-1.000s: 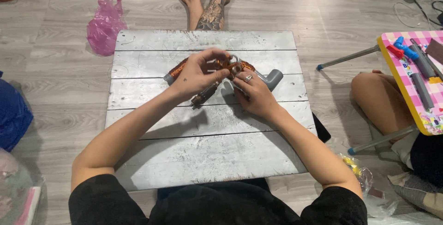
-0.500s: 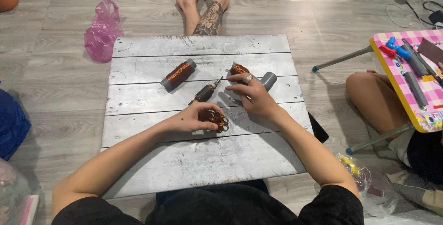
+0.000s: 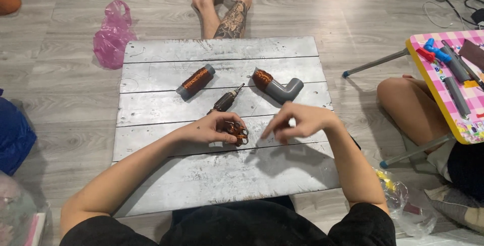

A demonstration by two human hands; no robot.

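- Left hand [image 3: 209, 129] sits just left of the frame's centre, resting on the grey plank table [image 3: 222, 175]. Its fingers are curled in around a small bundle of copper-coloured wire [image 3: 237, 132], so that's a proper grip, thumb and fingertips pinching the bundle against the boards.
- Right hand [image 3: 297, 122] is a bit right of centre, hovering just above the table with nothing in it. Fingers are loose and half spread, pointing down and left toward the bundle, but there's a clear gap between them and it.
- Just above the left hand lies a small dark screwdriver [image 3: 226, 101], tilted, tip pointing to the upper right. Can't tell if the knuckles touch its handle.
- Further up on the left, a short grey tube wrapped in copper wire [image 3: 195, 81] lies on its side, at a slant.
- To its right, a grey pipe elbow [image 3: 280, 87] with copper winding on one end, also lying flat, well apart from both hands.
- Off the table: a pink plastic bag [image 3: 113, 37] on the floor at upper left, someone's bare feet [image 3: 224, 4] at top centre, and a pink checked tray table [image 3: 448, 82] at the right edge with another person's knee [image 3: 403, 105] beside it.
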